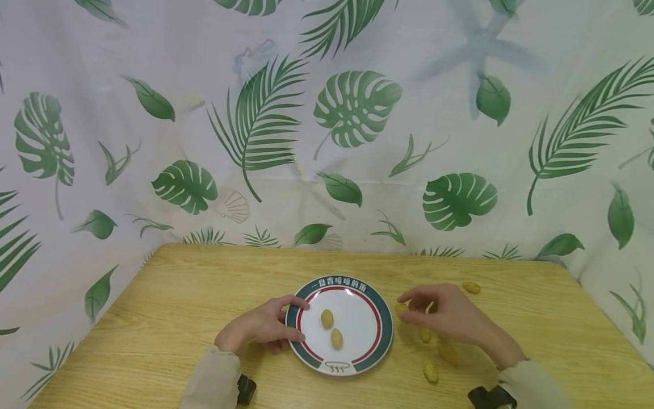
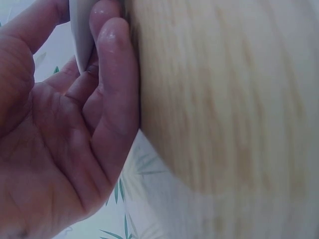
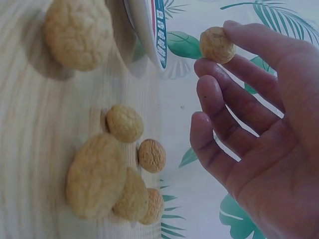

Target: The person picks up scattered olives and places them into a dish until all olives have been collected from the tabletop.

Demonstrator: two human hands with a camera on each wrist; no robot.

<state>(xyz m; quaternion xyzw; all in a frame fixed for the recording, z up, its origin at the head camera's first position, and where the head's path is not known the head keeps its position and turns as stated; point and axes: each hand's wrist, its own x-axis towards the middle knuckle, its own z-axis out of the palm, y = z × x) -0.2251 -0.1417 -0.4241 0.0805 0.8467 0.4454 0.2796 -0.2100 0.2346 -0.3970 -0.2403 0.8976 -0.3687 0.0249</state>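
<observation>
A round white plate (image 1: pixel 386 329) with a dark teal rim and a red ring lies on the table. Two walnuts, tan and wrinkled, sit on it: an upper walnut (image 1: pixel 327 318) and a lower walnut (image 1: pixel 336 339). My left hand (image 1: pixel 260 328) grips the plate's left edge, thumb over the rim and other fingers beneath it. Just right of the plate, my right hand (image 1: pixel 449 314) pinches another walnut (image 3: pixel 217 45) between thumb and fingertips. In the right wrist view that walnut is held above the table, with the remaining fingers spread loosely.
Several loose walnuts lie on the wooden table (image 1: pixel 204 278) around my right hand. One walnut (image 1: pixel 472 287) is beyond the hand, and another walnut (image 1: pixel 431 372) is nearer me. A leaf-print cloth (image 1: pixel 368 210) hangs behind the table's far edge.
</observation>
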